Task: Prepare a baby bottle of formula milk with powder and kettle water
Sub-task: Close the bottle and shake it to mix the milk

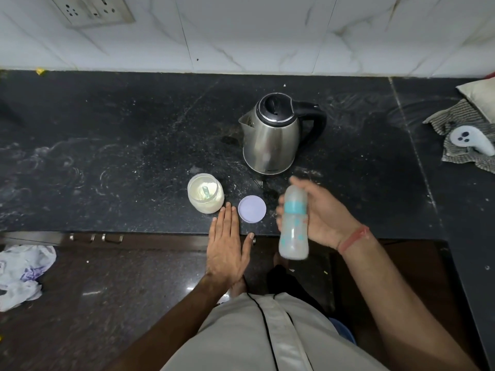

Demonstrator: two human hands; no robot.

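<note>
One kettle (272, 135), one jar (205, 193), one blurred bottle (294, 223).

Counter: my black speckled stone counter (134, 145).
Kettle: steel kettle (276, 135) at twelve o'clock.
Jar: open powder jar (205, 197) at nine.
Lid: lilac lid (252, 209) centre, just beside the jar.
Cloth: striped cloth (460, 135) at three.
My left hand (227, 245): fingertips flat on the near edge.

Baby bottle (294, 223) smeared by motion blur; fill level and markings unreadable. Right hand (318, 212) behind bottle, fingers mostly hidden. Scoop (206, 192) in powder jar (205, 196) half buried. Wall socket (91, 10) cut by top edge. Cloth (460, 135) and plastic bag (22, 274) cropped at side edges.
</note>
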